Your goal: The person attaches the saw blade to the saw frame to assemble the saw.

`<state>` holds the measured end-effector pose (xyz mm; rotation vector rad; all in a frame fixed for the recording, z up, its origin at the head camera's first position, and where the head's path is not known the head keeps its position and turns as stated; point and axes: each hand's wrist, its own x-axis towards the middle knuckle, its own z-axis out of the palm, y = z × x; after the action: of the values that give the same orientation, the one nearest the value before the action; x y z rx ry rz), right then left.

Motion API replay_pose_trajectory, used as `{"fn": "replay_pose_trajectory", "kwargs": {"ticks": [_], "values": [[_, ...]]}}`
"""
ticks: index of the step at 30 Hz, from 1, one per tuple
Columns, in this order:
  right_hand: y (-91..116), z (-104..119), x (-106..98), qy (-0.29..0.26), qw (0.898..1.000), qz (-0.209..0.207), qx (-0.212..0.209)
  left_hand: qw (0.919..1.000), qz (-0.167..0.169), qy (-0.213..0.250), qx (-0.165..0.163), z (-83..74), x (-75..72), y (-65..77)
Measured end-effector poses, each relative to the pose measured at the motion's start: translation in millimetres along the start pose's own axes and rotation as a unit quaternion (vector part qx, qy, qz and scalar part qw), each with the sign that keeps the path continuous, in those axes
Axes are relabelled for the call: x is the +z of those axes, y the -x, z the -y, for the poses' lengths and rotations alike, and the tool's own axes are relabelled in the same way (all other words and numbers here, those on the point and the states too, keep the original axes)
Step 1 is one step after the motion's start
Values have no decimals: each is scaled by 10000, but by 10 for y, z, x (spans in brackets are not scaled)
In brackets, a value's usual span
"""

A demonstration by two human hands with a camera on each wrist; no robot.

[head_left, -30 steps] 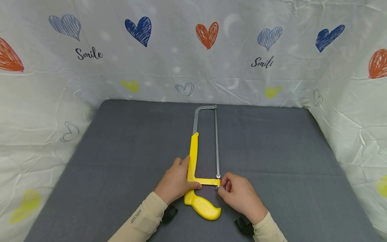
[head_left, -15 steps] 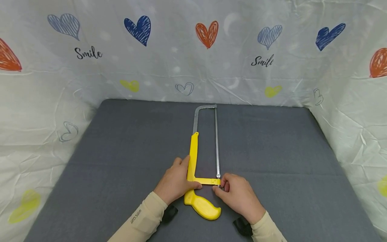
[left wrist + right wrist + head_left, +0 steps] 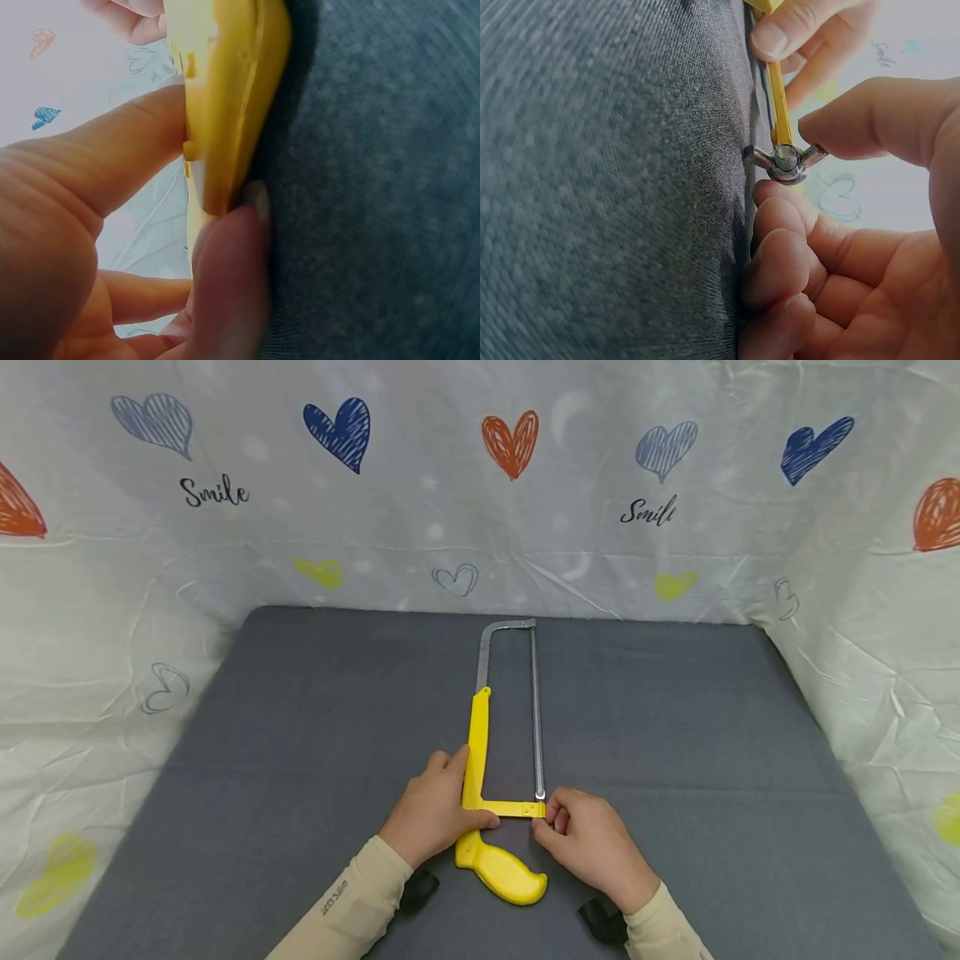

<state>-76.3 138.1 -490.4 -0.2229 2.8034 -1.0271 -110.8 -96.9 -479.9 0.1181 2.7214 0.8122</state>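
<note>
A hacksaw (image 3: 477, 727) with a yellow frame and handle lies flat on the grey cloth, its grey front bow at the far end. Along its right side runs the straight metal blade bar (image 3: 537, 718). My left hand (image 3: 427, 810) grips the frame above the handle, thumb on top near the yellow crossbar. At the crossbar's right end, my right hand (image 3: 592, 839) works a metal wing nut (image 3: 786, 177). In the right wrist view the thumb (image 3: 870, 120) touches one wing while curled fingers sit just below. The head view hides the nut behind the thumb.
Grey cloth (image 3: 337, 710) covers the table. A white curtain (image 3: 420, 502) printed with hearts hangs behind it and along both sides. Dark wrist straps (image 3: 602, 920) show below both hands.
My right thumb has moved left over the wing nut, then slightly back right. The left hand and the hacksaw stay in place, apart from a slight shift of the whole view.
</note>
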Motion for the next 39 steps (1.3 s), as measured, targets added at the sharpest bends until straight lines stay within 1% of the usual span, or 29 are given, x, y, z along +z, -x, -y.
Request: {"fn": "replay_pose_trajectory", "kwargs": {"ticks": [6,14,28,39], "values": [[3,-3,-10,-76,9999,73,52,9999,58,-64,-53,1,-17,9],[-12,-6,-8,-106,9999,102,-88,10000,49,-59,-53,14,-43,17],[17,-11,-15,-176,9996,170,-103,10000,45,-42,-55,22,-12,32],[-16,-24,-15,-56,9998,81,-198,10000,5,-30,-25,23,-21,18]]}}
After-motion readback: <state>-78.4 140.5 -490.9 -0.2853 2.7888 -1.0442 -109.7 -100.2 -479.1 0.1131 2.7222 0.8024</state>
